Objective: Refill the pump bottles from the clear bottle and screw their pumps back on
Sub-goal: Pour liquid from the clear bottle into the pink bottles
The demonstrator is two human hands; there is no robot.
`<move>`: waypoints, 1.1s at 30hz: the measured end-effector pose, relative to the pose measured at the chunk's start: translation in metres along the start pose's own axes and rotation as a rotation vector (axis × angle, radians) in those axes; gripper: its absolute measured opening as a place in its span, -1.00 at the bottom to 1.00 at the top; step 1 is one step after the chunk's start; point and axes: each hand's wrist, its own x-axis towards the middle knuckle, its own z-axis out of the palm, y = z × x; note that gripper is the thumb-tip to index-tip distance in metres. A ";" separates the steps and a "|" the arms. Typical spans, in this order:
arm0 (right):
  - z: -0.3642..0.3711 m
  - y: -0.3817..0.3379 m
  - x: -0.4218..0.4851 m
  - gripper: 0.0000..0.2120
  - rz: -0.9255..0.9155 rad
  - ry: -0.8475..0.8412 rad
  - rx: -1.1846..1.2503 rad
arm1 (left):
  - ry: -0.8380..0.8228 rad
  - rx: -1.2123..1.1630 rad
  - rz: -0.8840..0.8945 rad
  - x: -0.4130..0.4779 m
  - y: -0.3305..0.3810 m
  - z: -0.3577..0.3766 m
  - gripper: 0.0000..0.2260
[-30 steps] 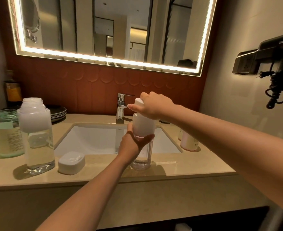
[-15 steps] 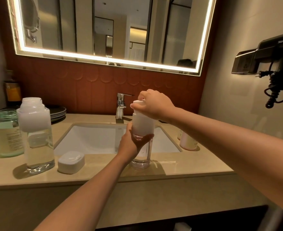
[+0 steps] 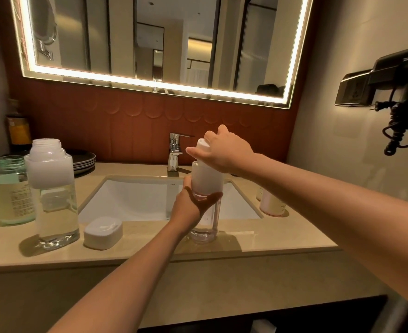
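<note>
A tall pump bottle (image 3: 206,181) with a white upper part and clear base stands on the counter's front edge before the sink. My left hand (image 3: 193,203) grips its middle from the left. From above, my right hand (image 3: 224,152) curls its fingers round the white pump top (image 3: 202,143) on the bottle's neck. At the left stands the large clear bottle (image 3: 53,195), uncapped, with clear liquid below a frosted white shoulder. Its white cap (image 3: 103,233) lies beside it on the counter.
The beige counter (image 3: 270,239) holds a white sink (image 3: 135,200) with a chrome tap (image 3: 175,152). A pale pink bottle (image 3: 271,204) stands right of the sink. A green jar (image 3: 11,198) and stacked dark plates (image 3: 84,161) sit at the left. A wall hairdryer (image 3: 395,92) hangs at the right.
My right hand has turned on the pump top, its fingers shifting round it. The bottle and my left hand have stayed in place.
</note>
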 end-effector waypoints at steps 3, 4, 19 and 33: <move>-0.003 0.001 0.000 -0.47 -0.011 -0.031 0.201 | -0.003 0.000 0.009 -0.002 0.001 -0.001 -0.23; -0.003 0.002 0.000 -0.49 -0.002 -0.030 0.258 | -0.003 -0.003 0.010 -0.002 0.001 0.000 -0.24; 0.030 0.106 -0.070 -0.58 0.187 0.315 0.356 | 0.053 0.044 0.052 0.006 0.001 0.026 -0.46; 0.104 0.202 -0.132 -0.42 0.501 -0.100 0.109 | -0.021 -0.014 0.064 0.035 0.005 0.127 -0.47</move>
